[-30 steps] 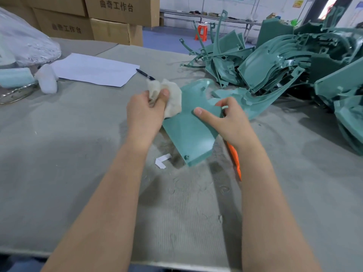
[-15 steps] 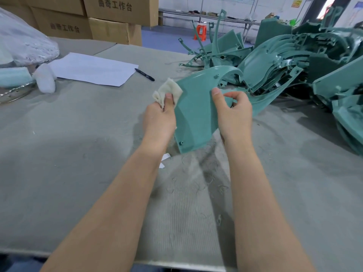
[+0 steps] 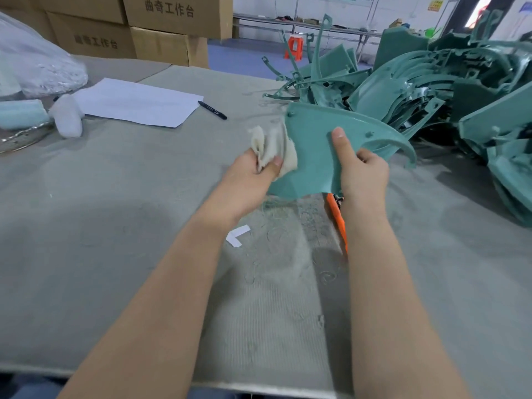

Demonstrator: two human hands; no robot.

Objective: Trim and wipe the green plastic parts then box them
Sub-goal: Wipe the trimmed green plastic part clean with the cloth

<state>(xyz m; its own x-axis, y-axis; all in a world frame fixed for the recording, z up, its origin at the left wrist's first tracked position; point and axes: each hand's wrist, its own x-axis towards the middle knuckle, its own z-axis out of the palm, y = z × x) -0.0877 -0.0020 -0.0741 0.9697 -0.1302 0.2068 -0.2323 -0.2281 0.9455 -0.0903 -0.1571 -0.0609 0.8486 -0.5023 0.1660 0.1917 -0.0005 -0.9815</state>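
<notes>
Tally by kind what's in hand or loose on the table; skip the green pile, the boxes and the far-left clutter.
green part, held: 1
wiping cloth, held: 1
orange-handled tool: 1
black pen: 1
white sheet: 1
paper scrap: 1
Total: 6

The green part (image 3: 313, 156) has been turned, its curved tip now rightward.

We look through one wide-angle camera worn on the head, close above the near edge of the grey felt-covered table (image 3: 95, 231), facing forward and down.
</notes>
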